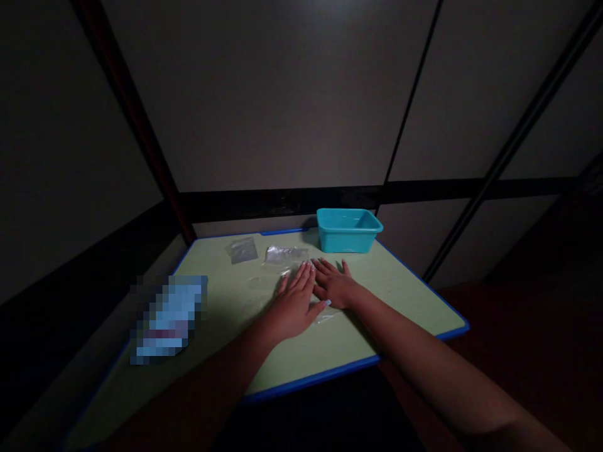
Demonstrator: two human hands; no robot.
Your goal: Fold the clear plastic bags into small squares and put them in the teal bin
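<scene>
Both my hands lie flat, side by side, on a clear plastic bag (325, 316) spread over the table. My left hand (296, 304) has its fingers stretched forward and its thumb out to the right. Close beside it, my right hand (335, 285) rests palm down with fingers extended and the thumb side toward the left hand. Much of the bag is hidden under them. Just beyond my fingertips lies a crumpled clear plastic packet (285, 253). Another flat, greyish clear bag (244, 250) sits farther left.
A turquoise plastic basin (348, 240) stands at the table's back right. On the left edge lies a blurred-out light blue packet (172, 314). The pale green table (400, 307) has a blue rim, and a panelled wall (282, 100) rises right behind it.
</scene>
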